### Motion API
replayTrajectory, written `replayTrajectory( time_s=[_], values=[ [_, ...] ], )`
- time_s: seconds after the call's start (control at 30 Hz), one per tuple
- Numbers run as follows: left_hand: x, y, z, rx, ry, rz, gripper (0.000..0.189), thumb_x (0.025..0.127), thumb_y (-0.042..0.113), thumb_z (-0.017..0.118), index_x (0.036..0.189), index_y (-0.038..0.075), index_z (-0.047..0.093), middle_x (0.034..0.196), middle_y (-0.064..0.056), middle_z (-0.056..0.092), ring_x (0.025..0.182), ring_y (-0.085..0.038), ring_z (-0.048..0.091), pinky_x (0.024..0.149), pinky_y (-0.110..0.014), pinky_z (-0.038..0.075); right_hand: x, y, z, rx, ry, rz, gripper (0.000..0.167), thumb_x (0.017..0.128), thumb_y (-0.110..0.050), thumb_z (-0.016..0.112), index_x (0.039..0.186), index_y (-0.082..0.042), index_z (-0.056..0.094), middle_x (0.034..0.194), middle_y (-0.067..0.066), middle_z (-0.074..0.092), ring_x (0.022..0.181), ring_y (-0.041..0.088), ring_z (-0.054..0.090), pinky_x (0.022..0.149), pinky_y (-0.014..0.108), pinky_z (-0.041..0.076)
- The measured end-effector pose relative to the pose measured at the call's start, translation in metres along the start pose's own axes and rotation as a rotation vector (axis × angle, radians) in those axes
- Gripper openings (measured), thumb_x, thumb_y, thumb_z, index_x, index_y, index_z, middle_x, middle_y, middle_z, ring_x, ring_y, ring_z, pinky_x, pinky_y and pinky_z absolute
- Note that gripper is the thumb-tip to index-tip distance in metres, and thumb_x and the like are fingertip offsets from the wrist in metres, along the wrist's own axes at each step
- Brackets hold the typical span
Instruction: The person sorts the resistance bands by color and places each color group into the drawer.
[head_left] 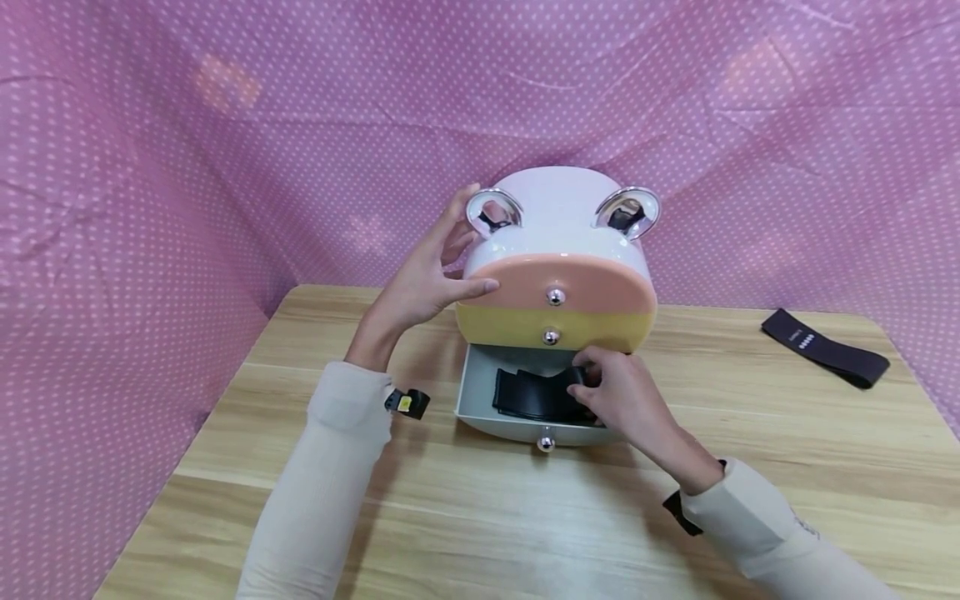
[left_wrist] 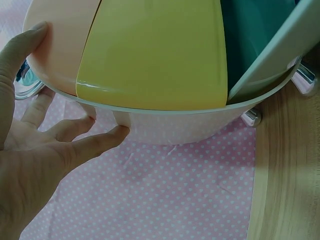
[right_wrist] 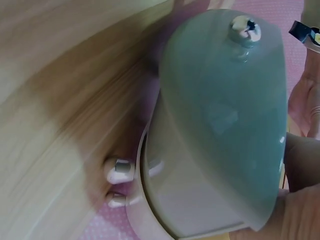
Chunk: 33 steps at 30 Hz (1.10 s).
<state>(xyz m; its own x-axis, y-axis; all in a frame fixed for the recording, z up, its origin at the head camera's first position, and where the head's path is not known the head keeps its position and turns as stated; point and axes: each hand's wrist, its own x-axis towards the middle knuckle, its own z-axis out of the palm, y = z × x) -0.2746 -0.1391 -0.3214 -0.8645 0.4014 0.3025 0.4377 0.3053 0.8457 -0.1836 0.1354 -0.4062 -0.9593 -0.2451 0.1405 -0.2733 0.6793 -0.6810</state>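
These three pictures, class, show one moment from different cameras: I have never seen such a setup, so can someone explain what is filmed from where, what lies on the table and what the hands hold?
No machine here: a person works with two bare hands. The wide picture comes from a camera on the head, looking down; the other two come from cameras on the wrists, so they show close, tilted views. On the wooden table stands a small rounded drawer box with a pink drawer, a yellow drawer and a grey-green bottom drawer, pulled open. The left hand rests on the box's side, steadying it. The right hand pinches a black band lying inside the open drawer. A second black band lies at the table's far right.
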Motion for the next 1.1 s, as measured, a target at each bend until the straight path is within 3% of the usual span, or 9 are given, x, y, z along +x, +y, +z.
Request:
replayTrajectory(
  time_s=[0.2, 0.53, 0.73, 1.1],
  values=[
    [-0.001, 0.0, 0.0, -0.001, 0.002, -0.002, 0.112, 0.086, 0.008, 0.087, 0.168, 0.039, 0.017, 0.176, 0.002, 0.02, 0.157, -0.03, 0.034, 0.127, -0.046, 0.037, 0.0, 0.003, 0.002, -0.115, 0.032, -0.036, 0.025, 0.083, -0.004, 0.085, 0.104, 0.001, 0.073, 0.083, 0.01, 0.07, 0.078, 0.025, 0.063, 0.072, 0.044, 0.055],
    [-0.001, 0.001, 0.001, -0.004, 0.003, -0.004, 0.112, 0.085, 0.008, 0.087, 0.168, 0.039, 0.018, 0.176, 0.001, 0.018, 0.158, -0.033, 0.033, 0.127, -0.052, 0.035, -0.005, 0.002, -0.006, -0.118, 0.025, -0.008, 0.023, 0.085, -0.004, 0.083, 0.105, 0.002, 0.073, 0.096, 0.018, 0.076, 0.092, 0.035, 0.072, 0.082, 0.053, 0.061],
    [-0.001, 0.001, 0.001, -0.004, 0.001, -0.006, 0.112, 0.085, 0.008, 0.087, 0.168, 0.039, 0.017, 0.177, 0.001, 0.017, 0.158, -0.033, 0.033, 0.127, -0.053, 0.036, -0.009, 0.001, -0.012, -0.115, 0.06, -0.042, 0.021, 0.084, -0.003, 0.083, 0.103, 0.001, 0.074, 0.092, 0.015, 0.077, 0.085, 0.032, 0.073, 0.078, 0.051, 0.06],
    [-0.001, 0.001, 0.001, -0.003, 0.001, 0.007, 0.112, 0.085, 0.007, 0.087, 0.168, 0.038, 0.018, 0.177, 0.003, 0.015, 0.158, -0.03, 0.033, 0.128, -0.051, 0.035, -0.015, 0.005, -0.019, -0.08, 0.073, -0.109, 0.017, 0.085, -0.001, 0.08, 0.1, -0.001, 0.074, 0.09, 0.011, 0.078, 0.073, 0.02, 0.072, 0.067, 0.035, 0.06]
  ],
)
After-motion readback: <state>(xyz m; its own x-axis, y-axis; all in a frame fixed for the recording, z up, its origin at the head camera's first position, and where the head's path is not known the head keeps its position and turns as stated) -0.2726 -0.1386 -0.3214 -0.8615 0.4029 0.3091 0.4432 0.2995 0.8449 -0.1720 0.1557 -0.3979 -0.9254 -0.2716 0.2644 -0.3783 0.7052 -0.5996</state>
